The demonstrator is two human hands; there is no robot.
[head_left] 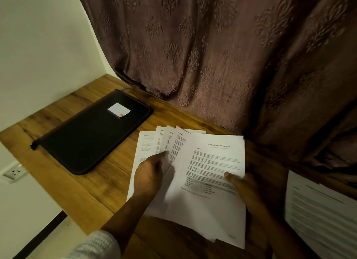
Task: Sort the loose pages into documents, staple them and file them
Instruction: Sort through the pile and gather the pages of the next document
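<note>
The right hand (244, 189) has its grip closed on the fanned sheaf of white printed pages (193, 172), thumb pressed on top of the front sheet near its right edge, the other fingers hidden beneath. That front sheet is headed "Sample Education Transcript". To the left of this grip the sheets spread out in a fan, their top corners overlapping, their lower parts over the brown wooden table (92, 191). The left hand (149, 174) lies on the fan left of the right grip, fingers loosely curled and the forefinger stretched onto one of the middle sheets; it presses the paper and clasps nothing, its grip open. A pale knitted sleeve (98, 245) covers that arm near the bottom edge. Further left of both hands, well apart from the pages, a flat black zipped document case with a small white label (92, 135) lies on the table. To the right of the right grip, a separate pile of white printed sheets (320, 212) lies apart from the fan, its text blurred. Behind the pages hangs a brown patterned curtain (222, 56).
</note>
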